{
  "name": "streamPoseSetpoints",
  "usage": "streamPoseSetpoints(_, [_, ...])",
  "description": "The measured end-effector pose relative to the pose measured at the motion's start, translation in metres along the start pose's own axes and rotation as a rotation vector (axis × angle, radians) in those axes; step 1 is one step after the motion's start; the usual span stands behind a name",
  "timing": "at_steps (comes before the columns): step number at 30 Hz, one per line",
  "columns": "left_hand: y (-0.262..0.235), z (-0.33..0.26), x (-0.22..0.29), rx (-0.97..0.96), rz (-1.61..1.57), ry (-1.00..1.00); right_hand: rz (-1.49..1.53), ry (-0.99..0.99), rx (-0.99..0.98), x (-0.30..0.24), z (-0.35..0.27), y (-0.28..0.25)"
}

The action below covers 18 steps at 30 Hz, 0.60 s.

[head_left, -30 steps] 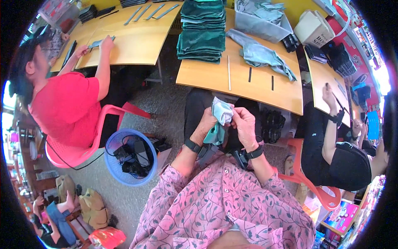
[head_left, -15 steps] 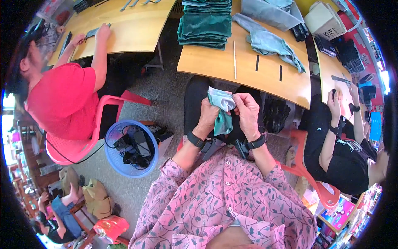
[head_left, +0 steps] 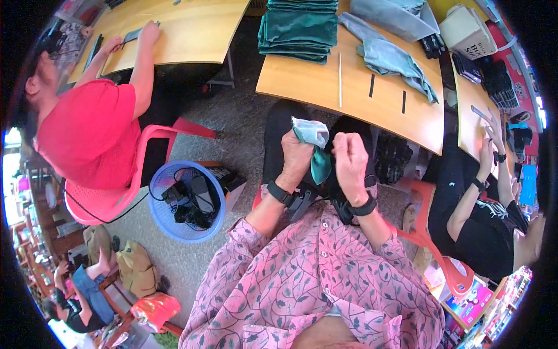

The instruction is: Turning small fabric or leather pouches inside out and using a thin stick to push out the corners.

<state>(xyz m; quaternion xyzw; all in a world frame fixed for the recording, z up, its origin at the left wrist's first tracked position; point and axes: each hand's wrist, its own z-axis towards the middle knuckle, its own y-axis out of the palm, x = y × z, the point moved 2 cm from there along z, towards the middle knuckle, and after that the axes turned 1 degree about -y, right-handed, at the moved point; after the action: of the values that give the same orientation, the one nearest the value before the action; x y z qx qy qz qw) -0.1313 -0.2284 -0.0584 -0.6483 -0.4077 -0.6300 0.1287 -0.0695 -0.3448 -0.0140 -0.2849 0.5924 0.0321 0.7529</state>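
Note:
A small piece of green velvety cloth, its upper part turned to a pale greyish side, is over my lap. My left hand is closed around it, and the pale part stands up above the fingers. Just right of the cloth is my right hand, with its fingers curled in and a narrow gap between it and the cloth. Whatever it may hold is hidden. Both wrists wear dark straps.
Ahead, the wooden table bears a stack of green cloth pieces, a crumpled pale-green cloth, a white stick and dark strips. A blue basket with cables stands at left. People sit at tables on both sides.
My right hand has come off the cloth's upper edge, moving right and slightly down, and its fingers have curled in. My left hand keeps its hold. The person at right has shifted hands.

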Motion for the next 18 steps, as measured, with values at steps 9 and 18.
streamPoseSetpoints(9, [-0.002,0.0,-0.018,0.187,0.259,0.223,-0.016,-0.006,-0.155,-0.011,-0.009,0.017])
streamPoseSetpoints(18, [0.023,-0.017,-0.028,0.049,0.283,-0.043,-0.166,-0.077,0.038,0.028,0.027,0.001])
